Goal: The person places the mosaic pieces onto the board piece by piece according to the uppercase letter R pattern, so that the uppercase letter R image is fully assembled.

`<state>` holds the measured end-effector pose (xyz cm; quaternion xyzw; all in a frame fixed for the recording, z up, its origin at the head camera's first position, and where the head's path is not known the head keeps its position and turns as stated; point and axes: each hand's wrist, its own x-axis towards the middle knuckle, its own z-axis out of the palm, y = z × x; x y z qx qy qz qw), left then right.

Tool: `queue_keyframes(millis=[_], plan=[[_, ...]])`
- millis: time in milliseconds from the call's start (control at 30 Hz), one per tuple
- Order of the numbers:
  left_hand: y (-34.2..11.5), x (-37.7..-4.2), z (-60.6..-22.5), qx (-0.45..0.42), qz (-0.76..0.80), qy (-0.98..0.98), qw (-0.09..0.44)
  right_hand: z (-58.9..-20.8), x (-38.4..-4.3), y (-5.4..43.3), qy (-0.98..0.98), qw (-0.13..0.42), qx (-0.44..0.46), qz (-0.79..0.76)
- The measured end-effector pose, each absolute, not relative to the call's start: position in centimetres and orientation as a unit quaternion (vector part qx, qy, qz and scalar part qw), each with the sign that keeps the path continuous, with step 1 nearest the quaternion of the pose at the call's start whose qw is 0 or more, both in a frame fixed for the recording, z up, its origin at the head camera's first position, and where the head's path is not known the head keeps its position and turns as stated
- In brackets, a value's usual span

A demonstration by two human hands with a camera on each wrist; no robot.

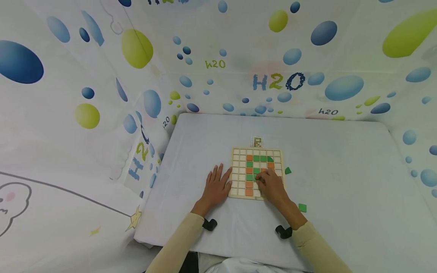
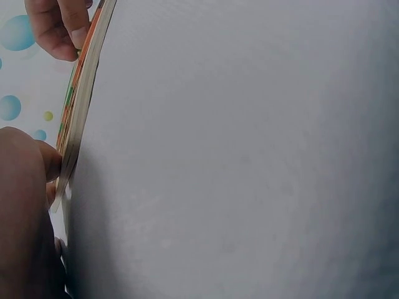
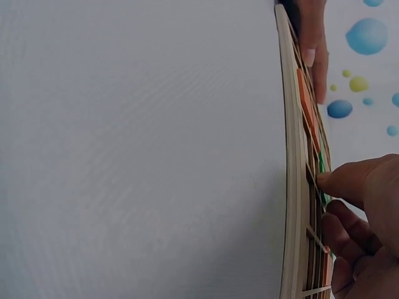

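Note:
A shallow wooden grid board (image 1: 239,163) lies on the white-covered table, with orange tiles (image 1: 249,184) and green tiles (image 1: 263,158) set in some of its squares. My right hand (image 1: 272,186) is over the board's lower middle, thumb and fingers pinching a green tile (image 3: 322,163) at the grid surface. Part of the board is hidden under that hand. Along the board's left edge, my left hand (image 1: 216,185) rests palm down with fingers extended and spread, its thumb right at the frame. The left wrist view shows its thumb (image 2: 51,161) against the board's side.
Behind the board's far edge lies a small pattern card (image 1: 257,141). To the right are a loose green piece with a pointed corner (image 1: 288,170) and a green square tile (image 1: 302,207). The table (image 1: 341,170) meets a printed cloth backdrop (image 1: 239,83) at its far side.

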<state>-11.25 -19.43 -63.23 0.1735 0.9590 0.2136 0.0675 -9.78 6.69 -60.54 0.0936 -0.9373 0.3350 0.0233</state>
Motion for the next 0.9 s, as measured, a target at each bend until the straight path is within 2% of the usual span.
queue_keyframes(millis=[367,900], plan=[[-19.3,-11.2,-63.0,0.172,0.213,0.959,0.074,-59.8,-9.1,7.6,-0.945,0.033,0.080,0.316],[-19.4,-11.2,-62.9,0.175,0.213,0.958,0.075,-59.6,-7.3,14.8,-0.943,-0.025,-0.032,0.331]])
